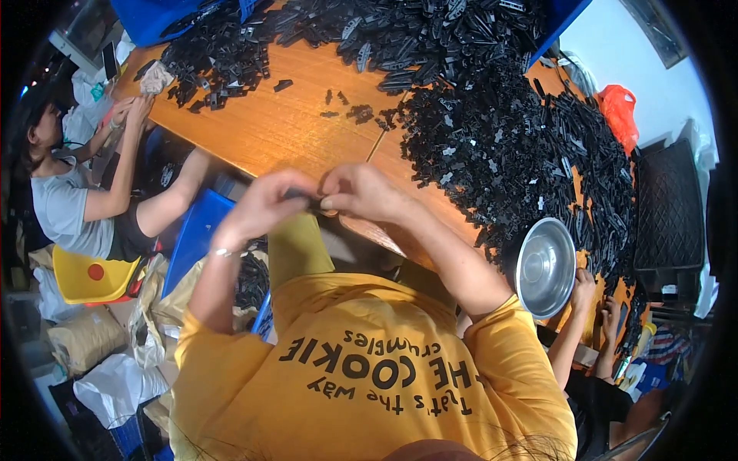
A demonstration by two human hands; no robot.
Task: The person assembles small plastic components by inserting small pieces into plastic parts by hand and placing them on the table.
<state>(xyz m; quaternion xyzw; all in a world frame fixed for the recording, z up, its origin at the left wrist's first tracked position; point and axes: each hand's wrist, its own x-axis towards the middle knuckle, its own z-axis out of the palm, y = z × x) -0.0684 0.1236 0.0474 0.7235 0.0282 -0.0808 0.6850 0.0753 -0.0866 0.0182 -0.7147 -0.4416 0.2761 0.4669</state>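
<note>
At the table's near edge, my left hand (270, 201) and my right hand (367, 192) meet over my lap. Between their fingertips is a small black plastic part (314, 203), mostly hidden by the fingers. My right thumb and forefinger pinch one end of it. Motion smears the left fingers, which close around the other end. Just beyond my hands, several small black pieces (360, 114) lie loose on the wooden table (300, 127). A large heap of small black plastic parts (477, 146) spreads to the right of my right hand.
A steel bowl (546, 267) stands by my right elbow. Longer black parts (430, 38) are heaped at the back, between blue bins (150, 19). One co-worker (73, 184) sits at left; another person's hands (584, 290) work at right. A blue crate (198, 234) stands by my left forearm.
</note>
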